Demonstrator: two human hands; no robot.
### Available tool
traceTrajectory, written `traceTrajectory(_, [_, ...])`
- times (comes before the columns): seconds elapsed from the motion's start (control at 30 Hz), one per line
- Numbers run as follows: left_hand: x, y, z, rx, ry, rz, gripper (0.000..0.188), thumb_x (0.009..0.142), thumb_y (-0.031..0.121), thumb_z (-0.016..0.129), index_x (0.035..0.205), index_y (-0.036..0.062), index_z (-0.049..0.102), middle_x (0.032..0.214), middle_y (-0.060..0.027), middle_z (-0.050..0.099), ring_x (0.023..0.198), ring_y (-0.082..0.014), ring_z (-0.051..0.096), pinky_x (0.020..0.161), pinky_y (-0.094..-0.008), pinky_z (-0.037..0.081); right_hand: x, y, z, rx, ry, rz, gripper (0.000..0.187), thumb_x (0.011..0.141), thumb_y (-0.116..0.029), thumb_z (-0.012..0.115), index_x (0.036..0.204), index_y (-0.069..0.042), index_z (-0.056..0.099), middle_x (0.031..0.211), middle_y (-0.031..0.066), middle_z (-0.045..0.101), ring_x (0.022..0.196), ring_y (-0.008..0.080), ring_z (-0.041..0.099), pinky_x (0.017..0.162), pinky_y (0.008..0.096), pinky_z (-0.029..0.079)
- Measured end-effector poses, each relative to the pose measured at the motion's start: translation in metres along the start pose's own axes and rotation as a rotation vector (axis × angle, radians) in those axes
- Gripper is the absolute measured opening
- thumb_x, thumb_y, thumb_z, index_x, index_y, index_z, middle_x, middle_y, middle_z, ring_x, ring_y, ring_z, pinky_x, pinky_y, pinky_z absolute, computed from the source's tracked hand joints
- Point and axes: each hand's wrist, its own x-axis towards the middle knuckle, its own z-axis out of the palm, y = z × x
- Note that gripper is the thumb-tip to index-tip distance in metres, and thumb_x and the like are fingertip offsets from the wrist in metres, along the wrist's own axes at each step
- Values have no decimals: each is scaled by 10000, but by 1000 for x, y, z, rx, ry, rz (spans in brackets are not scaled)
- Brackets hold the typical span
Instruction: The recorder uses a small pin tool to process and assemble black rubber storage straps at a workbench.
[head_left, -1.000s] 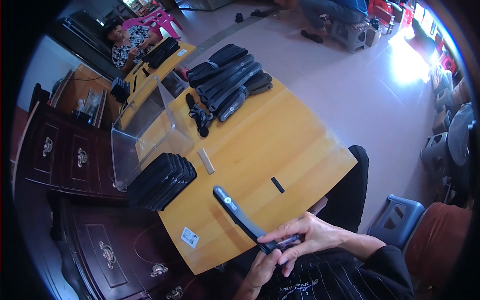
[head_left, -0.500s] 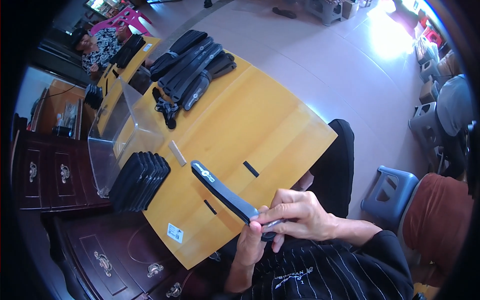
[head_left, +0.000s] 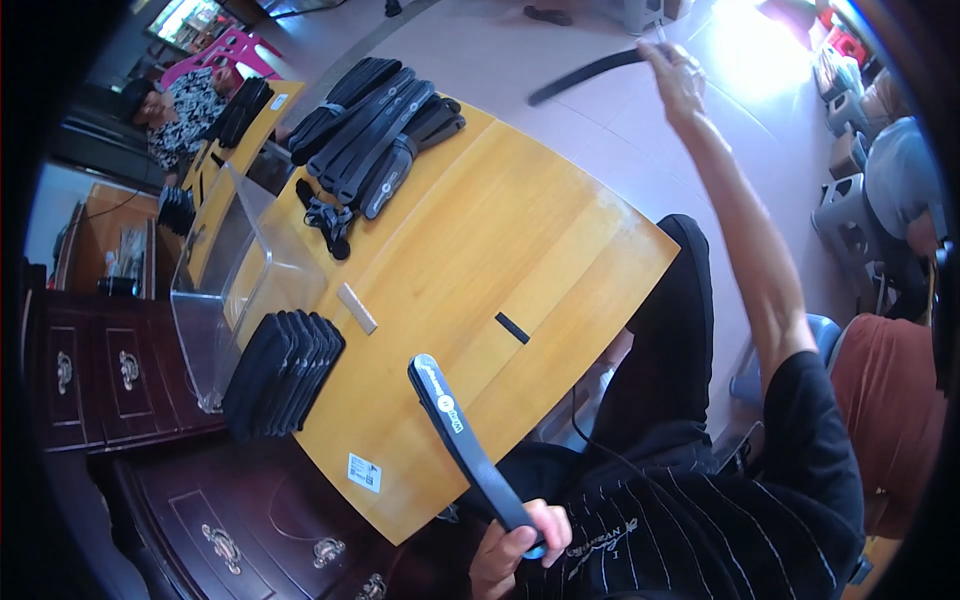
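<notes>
My left hand (head_left: 515,545), closed, grips the lower end of a folded dark strap (head_left: 470,450) near the front edge of the yellow table. The strap slants up and left, with a pale round logo near its far end. Raised high at the upper right, my right hand (head_left: 678,85) pinches one end of a long black strip (head_left: 585,78), which reaches out leftward above the floor. On the tabletop lies a short black strip (head_left: 512,328). A thin pale bar (head_left: 356,308) rests farther left.
Piled straps (head_left: 365,135) cover the table's far left part, with a tangle of black buckled straps (head_left: 328,220) beside them. A stack of black folded pieces (head_left: 285,370) stands by a clear plastic box (head_left: 225,280). Another person (head_left: 185,115) sits beyond. A dark wooden cabinet (head_left: 200,490) adjoins the table.
My right hand has left the folded strap and swung far up and right with a black strip. My left hand and its strap moved slightly down. One short strip is no longer visible.
</notes>
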Motion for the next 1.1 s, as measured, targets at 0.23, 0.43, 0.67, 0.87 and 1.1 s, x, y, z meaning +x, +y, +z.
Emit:
traceTrajectory(0.23, [26, -1, -31, 88, 323, 204, 249, 943, 244, 506, 1077, 38, 463, 685, -74, 451, 545, -132, 413, 498, -247, 341, -39, -55, 9, -215, -129, -434, 287, 876, -420, 618, 870, -136, 657, 759, 69, 652, 709, 279, 648, 644, 403, 509])
traceTrajectory(0.43, [46, -8, -33, 42, 307, 312, 396, 982, 450, 414, 1118, 81, 456, 598, -30, 380, 473, -103, 311, 448, -241, 263, -119, -102, 68, -105, -472, -512, 176, 861, -240, 594, 844, -69, 554, 769, 148, 626, 733, 371, 615, 645, 453, 482])
traceTrajectory(0.67, [51, -14, -38, 0, 315, 398, 435, 985, 494, 348, 1107, 94, 467, 618, -21, 372, 466, -107, 303, 448, -259, 262, -176, -141, 113, -9, -702, -400, 165, 773, -148, 641, 803, -25, 535, 668, 172, 612, 693, 363, 637, 615, 454, 497])
traceTrajectory(0.87, [42, -10, -49, -13, 383, 414, 378, 969, 377, 433, 1127, 35, 463, 780, -118, 500, 651, -200, 461, 597, -339, 394, -196, -158, 138, 20, -739, -365, 174, 788, -165, 629, 797, -16, 539, 645, 174, 608, 672, 365, 637, 610, 452, 507])
traceTrajectory(1.1, [38, -8, -60, 244, 397, 513, 383, 945, 293, 484, 1165, -19, 460, 959, -210, 596, 839, -267, 577, 767, -366, 455, -202, -168, 129, 17, -796, -332, 326, 792, -310, 680, 873, -8, 589, 711, 177, 649, 707, 343, 663, 646, 423, 529])
